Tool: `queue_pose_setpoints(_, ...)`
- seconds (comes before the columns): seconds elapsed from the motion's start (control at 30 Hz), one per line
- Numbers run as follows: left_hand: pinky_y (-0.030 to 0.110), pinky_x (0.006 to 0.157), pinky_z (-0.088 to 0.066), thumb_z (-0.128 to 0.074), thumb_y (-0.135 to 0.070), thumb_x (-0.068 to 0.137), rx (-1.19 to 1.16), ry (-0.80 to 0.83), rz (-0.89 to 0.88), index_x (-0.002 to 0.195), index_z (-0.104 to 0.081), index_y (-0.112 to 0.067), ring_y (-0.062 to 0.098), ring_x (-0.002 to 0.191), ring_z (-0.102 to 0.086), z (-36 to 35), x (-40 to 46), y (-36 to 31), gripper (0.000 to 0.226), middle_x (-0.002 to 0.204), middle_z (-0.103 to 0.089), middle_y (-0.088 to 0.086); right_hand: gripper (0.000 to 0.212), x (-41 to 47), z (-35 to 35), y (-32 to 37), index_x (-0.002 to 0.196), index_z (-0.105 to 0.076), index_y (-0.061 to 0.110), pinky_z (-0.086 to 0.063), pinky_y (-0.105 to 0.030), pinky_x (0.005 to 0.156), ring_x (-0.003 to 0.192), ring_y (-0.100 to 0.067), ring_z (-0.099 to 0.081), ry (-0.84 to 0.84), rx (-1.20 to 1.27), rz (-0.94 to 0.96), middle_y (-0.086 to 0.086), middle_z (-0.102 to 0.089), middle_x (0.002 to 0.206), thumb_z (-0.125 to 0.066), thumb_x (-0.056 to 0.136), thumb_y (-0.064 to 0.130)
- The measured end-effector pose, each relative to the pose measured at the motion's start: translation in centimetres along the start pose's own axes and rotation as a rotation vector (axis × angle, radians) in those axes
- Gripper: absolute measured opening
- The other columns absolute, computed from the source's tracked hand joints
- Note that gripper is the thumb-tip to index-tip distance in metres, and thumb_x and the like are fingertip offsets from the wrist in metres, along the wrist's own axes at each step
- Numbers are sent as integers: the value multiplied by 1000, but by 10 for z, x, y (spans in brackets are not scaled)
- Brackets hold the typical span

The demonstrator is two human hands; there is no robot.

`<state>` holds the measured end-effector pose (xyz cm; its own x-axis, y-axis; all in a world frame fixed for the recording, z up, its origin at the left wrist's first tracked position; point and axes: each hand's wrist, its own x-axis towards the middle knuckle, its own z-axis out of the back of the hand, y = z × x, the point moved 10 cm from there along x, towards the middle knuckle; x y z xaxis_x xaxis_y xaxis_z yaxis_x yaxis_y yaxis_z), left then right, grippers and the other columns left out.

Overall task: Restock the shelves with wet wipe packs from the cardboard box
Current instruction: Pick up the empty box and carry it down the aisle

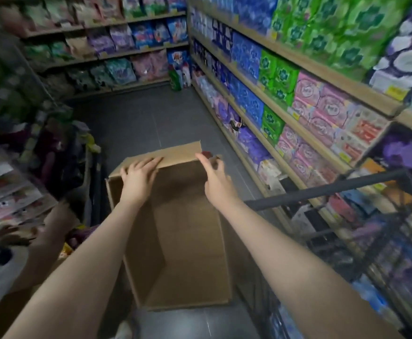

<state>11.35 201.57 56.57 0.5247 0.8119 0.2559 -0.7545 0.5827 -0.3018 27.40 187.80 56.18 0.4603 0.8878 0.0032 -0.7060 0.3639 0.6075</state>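
The open brown cardboard box [175, 231] runs near to far; left hand [139, 177] lies flat on its far flap, right hand [214, 182] unclenched just beside

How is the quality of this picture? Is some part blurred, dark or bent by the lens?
Head view: the light is dim, the inside of the cardboard box shadowed. The left hand and right hand on its far flap are fairly sharp; the edges smear with motion blur, worst at the left. The wide lens bends the shelves on the right into curves.
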Motion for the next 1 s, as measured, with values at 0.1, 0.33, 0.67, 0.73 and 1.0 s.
queue_pose_setpoints(0.1, 56, 108, -21, -42, -30, 99, 26, 3, -75, 137, -46, -32, 32, 127, -44, -7, 69, 5, 38, 138, -51, 4, 86, 61, 9, 7, 143, -14, 49, -40, -32, 70, 107, -39, -55, -62, -43, 1, -15, -18, 150, -42, 87, -10)
queue_pose_setpoints(0.33, 42, 90, -48, -36, -38, 99, 124, 128, -306, 142, -32, -40, 32, 114, -56, -58, 240, -9, 43, 135, -54, 7, 83, 229, 18, -14, 146, -8, 48, -40, -29, 67, 106, -33, -57, -114, -163, -11, -15, -21, 153, -41, 91, -5)
queue_pose_setpoints(0.67, 38, 68, -51, -29, -42, 99, 56, 164, -160, 144, -16, -47, 32, 77, -63, -124, 460, 62, 48, 89, -66, 12, 80, 433, 18, -97, 148, -10, 43, -44, -41, 94, 116, -35, -53, -139, -194, -87, -11, -35, 142, -55, 90, 10)
queue_pose_setpoints(0.73, 40, 70, -54, -30, -40, 99, -27, 158, -68, 145, -19, -43, 34, 76, -63, -132, 489, 82, 48, 88, -67, 14, 86, 459, 27, -112, 146, -10, 34, -33, -49, 108, 128, -37, -43, -200, -287, -72, -15, -39, 143, -60, 84, 5)
queue_pose_setpoints(1.0, 40, 68, -53, -30, -42, 99, -152, 190, 181, 144, -24, -43, 27, 70, -61, -192, 602, 146, 45, 87, -66, 11, 84, 604, 58, -148, 146, -7, 42, -9, -58, 116, 143, -26, -23, -218, -447, -118, -6, -27, 154, -56, 87, 7)
